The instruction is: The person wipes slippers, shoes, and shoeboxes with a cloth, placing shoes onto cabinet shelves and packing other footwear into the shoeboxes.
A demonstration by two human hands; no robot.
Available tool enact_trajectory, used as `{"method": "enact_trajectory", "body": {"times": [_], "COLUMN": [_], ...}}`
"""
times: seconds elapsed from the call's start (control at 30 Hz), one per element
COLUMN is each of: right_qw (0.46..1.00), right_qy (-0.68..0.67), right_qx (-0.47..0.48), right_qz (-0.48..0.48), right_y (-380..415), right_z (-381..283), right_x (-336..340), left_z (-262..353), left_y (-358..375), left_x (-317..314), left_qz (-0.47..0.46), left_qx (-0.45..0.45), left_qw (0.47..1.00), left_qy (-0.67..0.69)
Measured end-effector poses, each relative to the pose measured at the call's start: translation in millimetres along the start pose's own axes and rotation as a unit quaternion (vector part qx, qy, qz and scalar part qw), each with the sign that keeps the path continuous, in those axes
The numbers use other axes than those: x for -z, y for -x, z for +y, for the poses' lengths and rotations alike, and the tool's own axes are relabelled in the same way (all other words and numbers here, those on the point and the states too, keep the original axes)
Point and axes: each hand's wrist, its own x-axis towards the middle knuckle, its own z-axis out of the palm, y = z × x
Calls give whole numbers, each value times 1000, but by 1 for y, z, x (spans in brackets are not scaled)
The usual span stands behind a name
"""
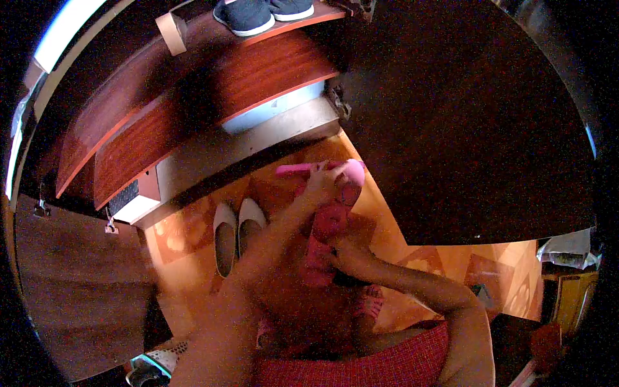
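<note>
Left fingers point(333, 173) curled round upper pink item point(353, 172), right fingers point(342, 248) gripping lower pink item point(318, 255); I'd steady both over floor point(184, 284)

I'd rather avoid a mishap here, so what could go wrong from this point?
The pink item in the left hand could drop if that grip loosens. The pale shoes stand on the floor ahead of the feet, so a step forward might catch them. The dark shoes sit near the front edge of their shelf and may fall if bumped.
</note>
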Motion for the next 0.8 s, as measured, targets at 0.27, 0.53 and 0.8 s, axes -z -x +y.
{"method": "enact_trajectory", "body": {"times": [0.27, 0.53, 0.8], "right_qw": [983, 928, 875], "right_qy": [170, 336, 332], "right_qx": [53, 161, 302], "right_qz": [36, 23, 178], "right_y": [-2, -3, -17], "right_z": [1, -21, -20], "right_x": [23, 59, 94], "left_z": [-44, 6, 47], "left_y": [-3, 21, 32], "left_x": [15, 124, 131], "left_qz": [157, 118, 85], "left_qx": [40, 178, 138], "left_qw": [963, 754, 624], "left_qy": [217, 621, 764]}}
